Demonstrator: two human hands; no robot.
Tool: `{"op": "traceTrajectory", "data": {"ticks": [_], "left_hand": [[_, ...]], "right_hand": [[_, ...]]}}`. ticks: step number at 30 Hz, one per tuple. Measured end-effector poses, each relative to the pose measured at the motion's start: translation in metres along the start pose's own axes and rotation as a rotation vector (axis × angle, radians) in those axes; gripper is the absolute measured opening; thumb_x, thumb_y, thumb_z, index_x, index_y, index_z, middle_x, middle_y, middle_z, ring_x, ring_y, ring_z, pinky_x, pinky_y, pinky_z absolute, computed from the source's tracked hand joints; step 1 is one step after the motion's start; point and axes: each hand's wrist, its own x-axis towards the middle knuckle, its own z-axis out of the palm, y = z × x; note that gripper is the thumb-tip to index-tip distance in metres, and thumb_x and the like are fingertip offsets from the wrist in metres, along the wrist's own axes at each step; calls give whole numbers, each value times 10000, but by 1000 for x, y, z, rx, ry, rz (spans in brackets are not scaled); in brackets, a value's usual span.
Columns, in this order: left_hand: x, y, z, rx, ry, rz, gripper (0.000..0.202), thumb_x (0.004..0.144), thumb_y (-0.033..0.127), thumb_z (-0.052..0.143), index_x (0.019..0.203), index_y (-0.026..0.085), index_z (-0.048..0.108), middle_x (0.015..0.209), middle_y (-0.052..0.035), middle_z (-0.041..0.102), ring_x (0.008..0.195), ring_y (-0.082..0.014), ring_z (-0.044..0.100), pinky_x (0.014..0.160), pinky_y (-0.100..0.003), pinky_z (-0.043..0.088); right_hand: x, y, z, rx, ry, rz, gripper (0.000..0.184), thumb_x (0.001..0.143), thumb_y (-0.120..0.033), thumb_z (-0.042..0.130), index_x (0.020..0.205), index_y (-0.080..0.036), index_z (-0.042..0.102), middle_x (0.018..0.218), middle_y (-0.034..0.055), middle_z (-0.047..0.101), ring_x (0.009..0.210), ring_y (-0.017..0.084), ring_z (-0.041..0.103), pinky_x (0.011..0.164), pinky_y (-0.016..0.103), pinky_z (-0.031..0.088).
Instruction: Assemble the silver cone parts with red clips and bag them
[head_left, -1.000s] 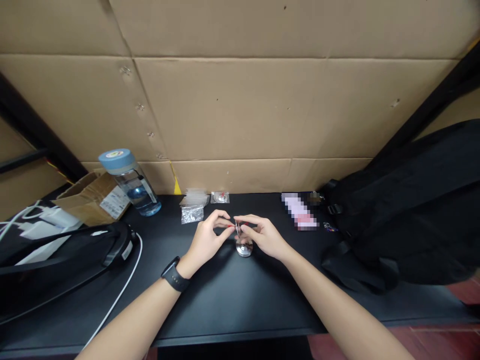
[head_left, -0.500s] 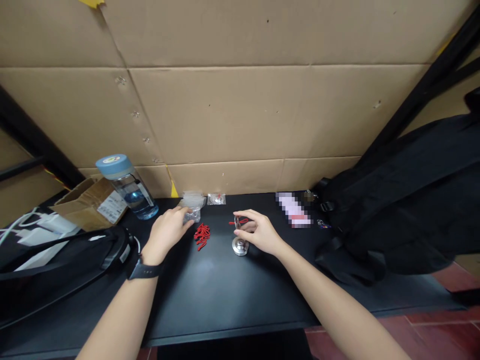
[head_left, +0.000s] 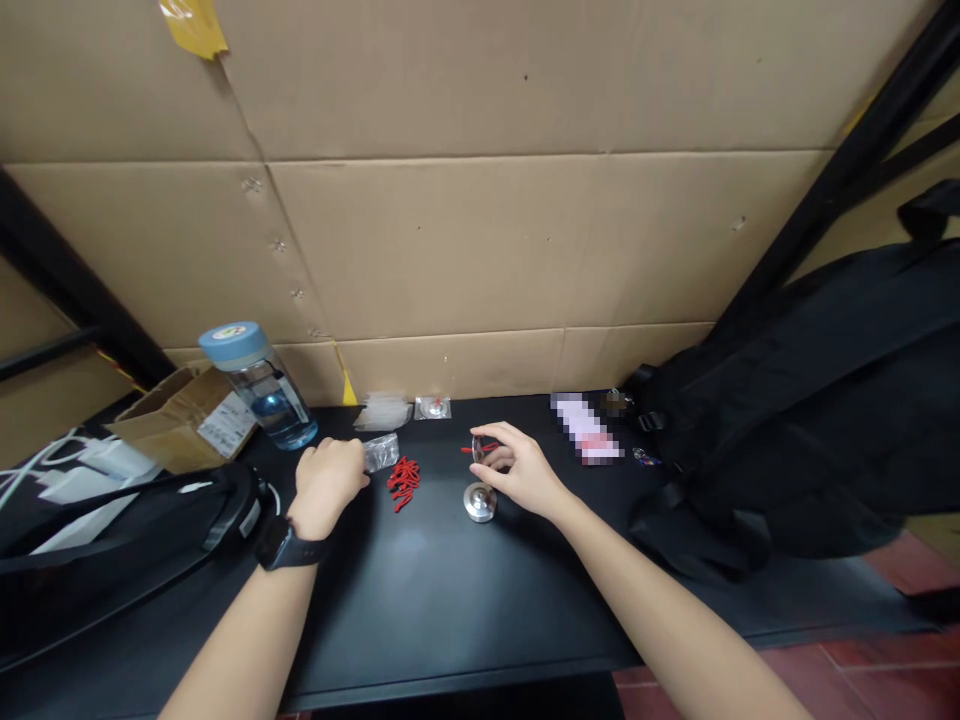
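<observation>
My left hand (head_left: 330,485) is closed, with the edge of a small clear plastic bag (head_left: 382,453) at its fingers. Between the thumb and fingers of my right hand (head_left: 523,472) is a shiny metal disc (head_left: 477,449), held on edge, with a red cord (head_left: 489,448) by it. Just below it on the table lies another round silver metal piece (head_left: 480,502). A small pile of red cords (head_left: 404,483) rests between my hands. Behind the bag are a stack of clear plastic bags (head_left: 382,411) and one bag with a small item inside (head_left: 433,408).
At the left stand a water bottle (head_left: 274,395), an open cardboard box (head_left: 176,425) and a black bag with white chargers (head_left: 97,475). A blurred pink item (head_left: 585,428) and a large black backpack (head_left: 810,400) are at the right. Cardboard (head_left: 450,250) closes off the back of the black table (head_left: 450,610).
My left hand has drawn a clear bag away from the stack, toward me and slightly left. My right hand still holds the metal disc in nearly the same place. The view has tilted up a little.
</observation>
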Motion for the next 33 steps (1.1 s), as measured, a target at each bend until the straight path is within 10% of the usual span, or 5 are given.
{"op": "traceTrajectory", "data": {"ticks": [20,28,33], "left_hand": [[4,-6,1,-11,-103,-40,269,743,473,670,753,211,731,944,-153,762,1031,-377,661,850,-434,412],[-1,-16,-13,-219,338,104,265,866,351,540,828,226,770,913,-90,769,958,-305,678,824,-382,433],[0,31,-1,-558,485,341,231,909,385,616,819,239,770,920,-37,760,916,-227,654,838,-330,454]], "right_hand": [[1,-4,-9,-52,15,-42,424,844,-301,732,1253,-246,632,1218,82,579,760,126,715,680,278,625],[1,-5,-10,-61,28,-70,421,838,-296,738,1244,-252,640,1212,79,583,738,119,711,667,269,615],[4,-7,-18,-99,76,-85,425,830,-302,750,1238,-259,640,1189,70,600,751,136,719,669,278,603]]}}
